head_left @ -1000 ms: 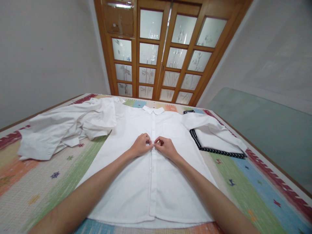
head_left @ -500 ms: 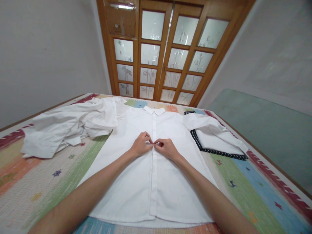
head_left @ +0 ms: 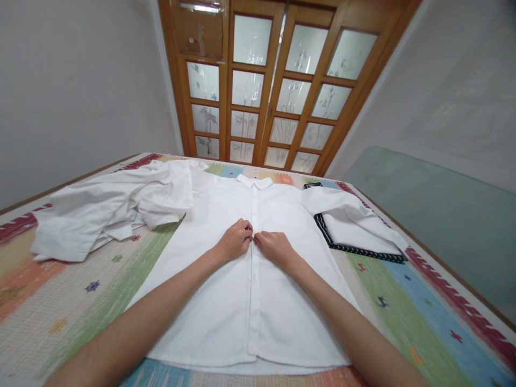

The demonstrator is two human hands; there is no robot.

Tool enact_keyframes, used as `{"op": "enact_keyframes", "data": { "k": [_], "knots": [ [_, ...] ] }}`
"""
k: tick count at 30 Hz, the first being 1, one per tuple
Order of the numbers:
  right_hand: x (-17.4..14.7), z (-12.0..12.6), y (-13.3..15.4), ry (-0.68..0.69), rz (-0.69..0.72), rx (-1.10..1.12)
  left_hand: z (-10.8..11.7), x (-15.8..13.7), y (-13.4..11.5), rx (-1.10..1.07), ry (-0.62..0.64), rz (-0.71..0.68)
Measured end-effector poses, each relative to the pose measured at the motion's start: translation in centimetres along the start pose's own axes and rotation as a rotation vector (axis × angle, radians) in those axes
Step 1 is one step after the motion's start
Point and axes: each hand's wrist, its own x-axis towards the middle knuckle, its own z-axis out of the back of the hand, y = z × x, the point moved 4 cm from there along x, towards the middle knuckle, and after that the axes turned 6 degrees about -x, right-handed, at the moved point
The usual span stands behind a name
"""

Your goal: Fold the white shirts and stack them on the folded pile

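Note:
A white collared shirt [head_left: 298, 317] lies spread out, front side up, with its collar pointing away from me and its hem near me. My left hand [head_left: 236, 239] is closed in a pinch at the front placket, about halfway down. Right beside it, my right hand [head_left: 274, 248] pinches the other side of the placket, thumb and fingers pressed together. The fingertips of both hands nearly meet, and the button between them is hidden. Below the hands the placket runs down to the hem, with a small button faintly visible.
Left of the shirt lies a crumpled white garment [head_left: 100, 209]. At the right, a folded white cloth with black patterned edging [head_left: 363, 250] sits partly under the sleeve. A colourful patterned cloth [head_left: 133, 274] covers the surface. Beyond stand wooden glass-paned doors [head_left: 262, 64]; a greenish panel [head_left: 435, 215] is on the right.
The fingers of both hands have curled in more tightly at the placket. The hands stay at almost the same spot, and the shirt lies as before.

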Motion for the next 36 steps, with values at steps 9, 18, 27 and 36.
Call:
{"op": "enact_keyframes", "data": {
  "k": [9,18,27,36],
  "knots": [
    [-0.3,1.7,1.7,0.143,0.179,-0.237,0.1,0.1,1.0,-0.101,-0.014,0.012],
    [0.1,1.9,1.9,0.202,0.213,-0.256,0.0,-0.2,0.7,-0.073,0.035,0.002],
    [0.3,1.3,1.8,0.160,0.126,-0.230,0.1,-1.2,1.0,0.058,0.093,0.038],
    [-0.5,0.6,0.9,-0.044,-0.014,0.004,0.1,-2.1,0.4,0.114,0.175,-0.017]
  ]
}}
